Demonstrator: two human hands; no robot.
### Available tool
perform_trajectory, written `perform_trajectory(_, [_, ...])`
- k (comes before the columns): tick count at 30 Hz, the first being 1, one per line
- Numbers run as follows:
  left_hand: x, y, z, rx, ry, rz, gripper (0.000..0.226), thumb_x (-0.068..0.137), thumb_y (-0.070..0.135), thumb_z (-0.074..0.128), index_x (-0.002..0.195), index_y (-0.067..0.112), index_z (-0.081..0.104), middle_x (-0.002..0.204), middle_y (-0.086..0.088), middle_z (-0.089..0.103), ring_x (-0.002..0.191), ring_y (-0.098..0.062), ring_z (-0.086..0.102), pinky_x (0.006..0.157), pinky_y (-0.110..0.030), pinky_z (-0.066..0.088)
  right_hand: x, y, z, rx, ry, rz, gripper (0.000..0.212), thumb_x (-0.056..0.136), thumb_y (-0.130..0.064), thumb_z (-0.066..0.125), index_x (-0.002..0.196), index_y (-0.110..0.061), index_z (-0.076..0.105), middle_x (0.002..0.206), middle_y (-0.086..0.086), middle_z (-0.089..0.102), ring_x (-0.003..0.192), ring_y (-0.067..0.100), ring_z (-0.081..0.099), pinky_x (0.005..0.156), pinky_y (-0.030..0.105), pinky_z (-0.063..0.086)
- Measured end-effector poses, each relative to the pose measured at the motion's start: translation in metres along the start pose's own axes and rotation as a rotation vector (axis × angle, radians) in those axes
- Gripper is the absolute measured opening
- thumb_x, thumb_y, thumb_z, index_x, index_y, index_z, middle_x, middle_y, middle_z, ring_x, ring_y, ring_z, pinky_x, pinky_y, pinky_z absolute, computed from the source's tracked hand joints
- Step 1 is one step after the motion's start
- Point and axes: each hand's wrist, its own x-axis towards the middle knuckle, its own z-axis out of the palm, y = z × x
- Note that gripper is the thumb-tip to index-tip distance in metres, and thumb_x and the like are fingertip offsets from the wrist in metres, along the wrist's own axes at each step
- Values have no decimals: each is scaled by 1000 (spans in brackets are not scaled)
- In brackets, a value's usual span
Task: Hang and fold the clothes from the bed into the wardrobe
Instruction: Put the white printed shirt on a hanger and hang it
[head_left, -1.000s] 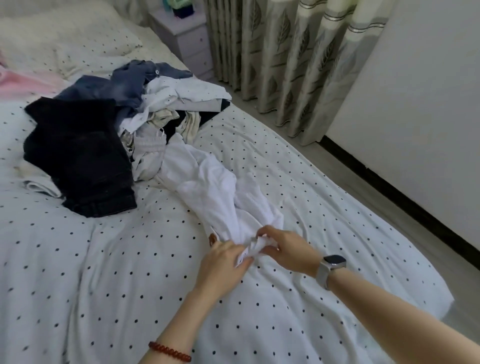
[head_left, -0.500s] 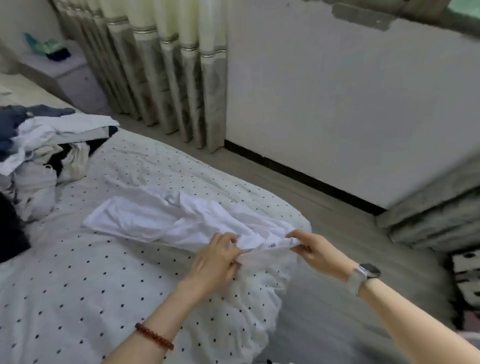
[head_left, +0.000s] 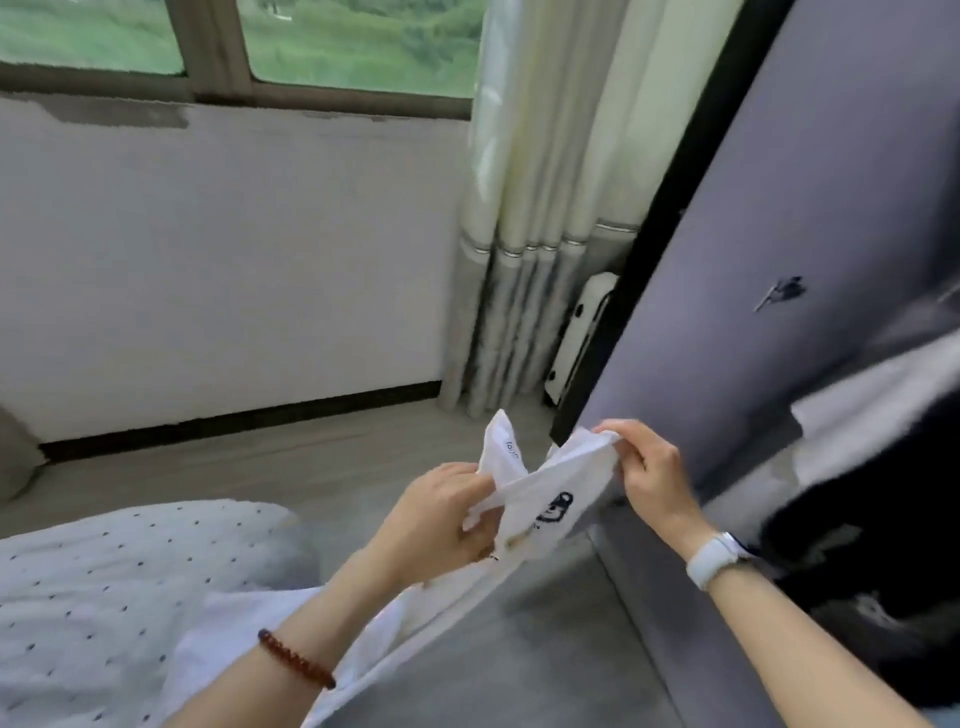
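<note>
Pinching the white shirt (head_left: 550, 499) at its top edge, the left hand (head_left: 441, 525) and right hand (head_left: 652, 475) hold it up between the bed (head_left: 104, 582) and wardrobe (head_left: 810, 260).

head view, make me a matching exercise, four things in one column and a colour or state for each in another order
Things:
1. white t-shirt
2. bead bracelet
3. smartwatch
4. bedsheet

States:
A. white band, on the right wrist
B. white with dark dots
C. dark red, on the left wrist
D. gripped by both hands, off the bed

Pairs: 1-D, 2-C, 3-A, 4-B
</note>
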Motion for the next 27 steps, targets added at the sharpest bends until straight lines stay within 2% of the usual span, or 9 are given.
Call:
perform_trajectory(2, [35, 20, 22, 112, -11, 91, 19, 81, 29, 48, 69, 19, 37, 51, 2, 47, 49, -24, 44, 47, -22, 28, -2, 19, -41, -38, 112, 87, 20, 88, 2, 47, 93, -3, 65, 77, -11, 59, 63, 7, 53, 64, 7, 42])
perform_trajectory(6, [97, 48, 43, 359, -275, 18, 35, 93, 51, 44, 97, 17, 50, 76, -4, 58, 79, -30, 57, 60, -30, 29, -6, 49, -109, -125, 294, 156, 25, 86, -9, 39, 94, -7, 62, 66, -8, 56, 58, 23, 56, 63, 32, 48])
perform_trajectory(12, [146, 35, 79, 431, -272, 340, 35, 78, 47, 42, 58, 19, 51, 51, 9, 53, 48, -19, 54, 63, -20, 35, -25, 97, -173, -203, 488, 219, 25, 90, -4, 38, 102, -3, 60, 96, 1, 54, 80, 31, 59, 75, 50, 51])
perform_trajectory(14, [169, 42, 90, 431, -282, 374, 34, 78, 46, 42, 59, 22, 57, 54, 11, 53, 52, -15, 55, 68, -22, 28, -29, 106, -196, -198, 485, 274, 25, 94, 3, 38, 102, -8, 59, 93, -4, 50, 81, 20, 55, 77, 47, 52])
perform_trajectory(16, [185, 46, 101, 364, -258, 374, 35, 81, 45, 45, 62, 21, 61, 63, 9, 54, 61, -17, 57, 71, -26, 35, -31, 111, -215, -166, 353, 360, 34, 96, 1, 36, 112, -19, 58, 94, -12, 45, 83, 9, 51, 82, 36, 52])
perform_trajectory(19, [207, 59, 121, 128, -258, 235, 19, 87, 25, 63, 80, 9, 68, 100, -7, 56, 92, -31, 54, 77, -39, 47, -39, 123, -236, -317, 51, 507, 40, 98, -6, 34, 120, -33, 53, 92, -11, 39, 79, 5, 46, 83, 25, 45])
perform_trajectory(21, [224, 74, 134, 29, -297, 72, 15, 92, 19, 57, 92, 7, 65, 126, -14, 46, 112, -35, 46, 88, -37, 42, -43, 131, -245, -356, 43, 636, 29, 97, -9, 36, 105, -28, 56, 93, -2, 41, 78, 11, 50, 70, 21, 48])
perform_trajectory(24, [247, 93, 147, -103, -345, -123, 19, 99, 25, 40, 87, 13, 48, 98, -11, 57, 89, -34, 52, 69, -34, 40, -44, 136, -248, -384, 215, 770, 15, 96, -12, 39, 94, -20, 51, 93, 5, 48, 70, 19, 57, 52, 16, 46])
perform_trajectory(27, [275, 108, 156, -224, -345, -148, 23, 101, 26, 36, 98, 10, 52, 82, -6, 54, 81, -30, 51, 63, -31, 35, -37, 140, -246, -423, 423, 808, 8, 93, -12, 45, 92, -18, 50, 84, 3, 55, 75, 22, 57, 66, 32, 50])
